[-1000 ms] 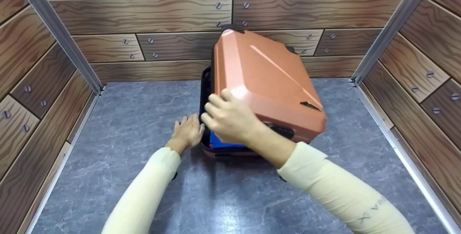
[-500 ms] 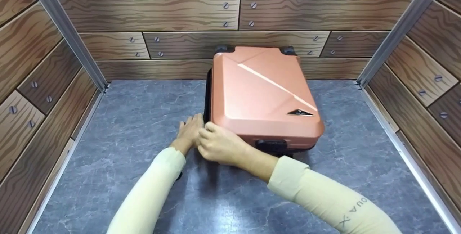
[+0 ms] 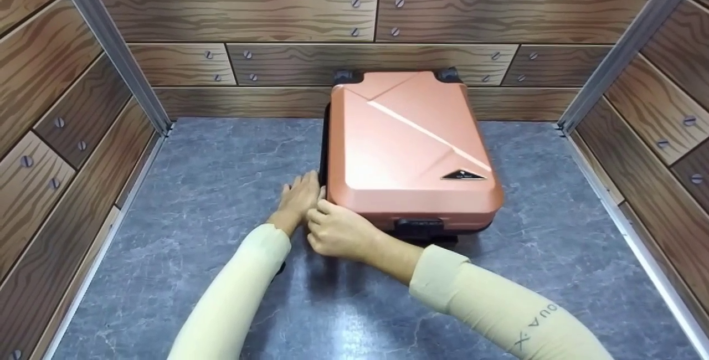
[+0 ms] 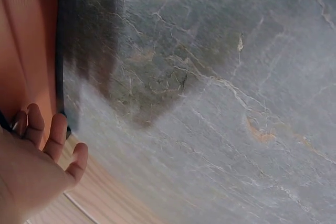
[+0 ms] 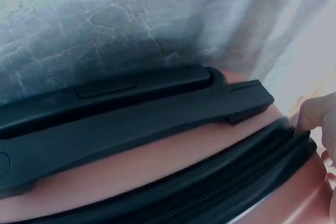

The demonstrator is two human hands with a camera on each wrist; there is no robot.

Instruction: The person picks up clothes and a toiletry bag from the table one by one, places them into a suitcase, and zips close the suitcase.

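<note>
A rose-gold hard-shell suitcase (image 3: 412, 138) lies flat on the floor, its lid lowered. My left hand (image 3: 299, 199) is against its left side near the front corner, and in the left wrist view the fingers (image 4: 55, 137) are loosely bent along the shell. At that same corner is my right hand (image 3: 340, 232), fingers curled. The right wrist view has its thumb and fingertips pinching the black zipper (image 5: 210, 192) where it rounds the corner; whether a pull tab is between them is hidden. A black carry handle (image 5: 105, 127) runs along the front side.
Grey marbled floor (image 3: 221, 166) surrounds the suitcase. A wood-patterned back wall (image 3: 277, 16) stands just behind its wheels (image 3: 448, 75), with similar side walls and metal corner posts (image 3: 111, 44).
The suitcase lid has come down from a tilted, partly raised position, covering the blue contents. My right hand has gone down from the lid's edge to the front-left corner, beside my left hand.
</note>
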